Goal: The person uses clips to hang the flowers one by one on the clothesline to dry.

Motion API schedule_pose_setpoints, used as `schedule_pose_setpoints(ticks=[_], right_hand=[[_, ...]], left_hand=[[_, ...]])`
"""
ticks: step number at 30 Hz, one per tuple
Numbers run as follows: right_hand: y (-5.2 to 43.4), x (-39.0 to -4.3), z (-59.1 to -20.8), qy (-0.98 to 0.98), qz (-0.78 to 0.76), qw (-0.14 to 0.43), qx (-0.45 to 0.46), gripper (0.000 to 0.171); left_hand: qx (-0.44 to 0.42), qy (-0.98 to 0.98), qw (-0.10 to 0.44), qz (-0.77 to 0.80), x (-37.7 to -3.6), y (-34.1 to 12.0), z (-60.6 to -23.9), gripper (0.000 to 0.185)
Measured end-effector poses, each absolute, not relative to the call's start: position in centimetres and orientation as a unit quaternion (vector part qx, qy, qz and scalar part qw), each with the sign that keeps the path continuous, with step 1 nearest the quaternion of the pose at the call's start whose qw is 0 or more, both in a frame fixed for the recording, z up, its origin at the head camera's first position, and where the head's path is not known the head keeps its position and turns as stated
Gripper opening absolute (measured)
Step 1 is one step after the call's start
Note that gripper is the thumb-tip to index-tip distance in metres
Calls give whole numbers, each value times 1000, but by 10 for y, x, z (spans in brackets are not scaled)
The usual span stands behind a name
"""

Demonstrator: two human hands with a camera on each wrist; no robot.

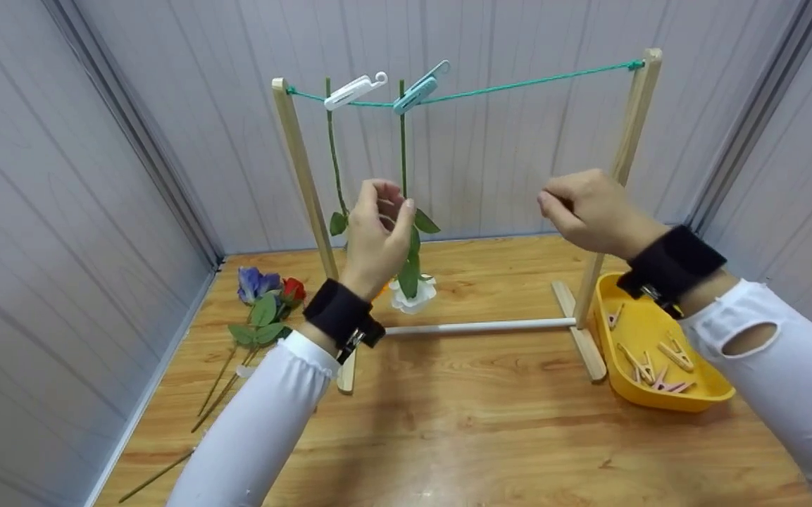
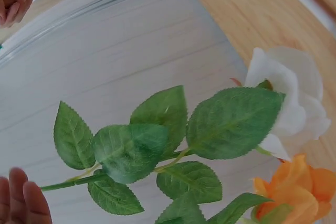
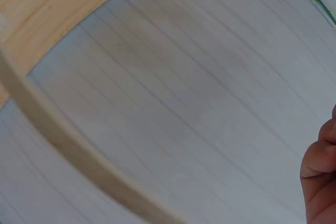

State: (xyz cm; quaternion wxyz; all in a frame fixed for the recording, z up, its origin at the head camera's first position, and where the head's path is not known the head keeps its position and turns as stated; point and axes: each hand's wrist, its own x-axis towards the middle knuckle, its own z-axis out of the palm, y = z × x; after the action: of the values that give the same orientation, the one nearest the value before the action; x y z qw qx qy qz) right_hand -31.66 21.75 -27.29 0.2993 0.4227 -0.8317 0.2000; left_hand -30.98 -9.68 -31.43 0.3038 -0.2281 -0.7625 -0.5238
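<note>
A white rose (image 1: 413, 294) hangs upside down from a green cord (image 1: 532, 84), its stem clipped by a light blue clothespin (image 1: 416, 95). My left hand (image 1: 381, 236) is beside its stem and leaves, thumb and fingers bent with a gap between them. The left wrist view shows the leaves and white bloom (image 2: 291, 93) close up, with the fingertips (image 2: 34, 200) near the stem. A white clothespin (image 1: 355, 91) holds a second stem, left of the first; an orange rose (image 2: 296, 187) hangs there. My right hand (image 1: 589, 208) is raised before the right post, fingers curled, nothing visible in it.
The cord runs between two wooden posts (image 1: 300, 169) joined low by a white rod (image 1: 483, 327). A yellow tray (image 1: 687, 401) with several clothespins stands at the right. Purple flowers (image 1: 256, 284) and a red rose (image 1: 293, 289) lie on the table at left. Panel walls enclose the table.
</note>
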Motion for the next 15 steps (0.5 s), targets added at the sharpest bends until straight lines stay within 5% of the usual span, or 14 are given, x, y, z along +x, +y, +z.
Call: schedule_pose_setpoints(ticks=[10,15], right_hand=[[263,-309,-299,-870,218,221,383,48],[283,-303,-308,-923,210,98,307,47]], left_hand=[[-319,-806,259,-425,-293,-92,-342,12],[-318,-828,224,-404,-286,-91,-364,14]])
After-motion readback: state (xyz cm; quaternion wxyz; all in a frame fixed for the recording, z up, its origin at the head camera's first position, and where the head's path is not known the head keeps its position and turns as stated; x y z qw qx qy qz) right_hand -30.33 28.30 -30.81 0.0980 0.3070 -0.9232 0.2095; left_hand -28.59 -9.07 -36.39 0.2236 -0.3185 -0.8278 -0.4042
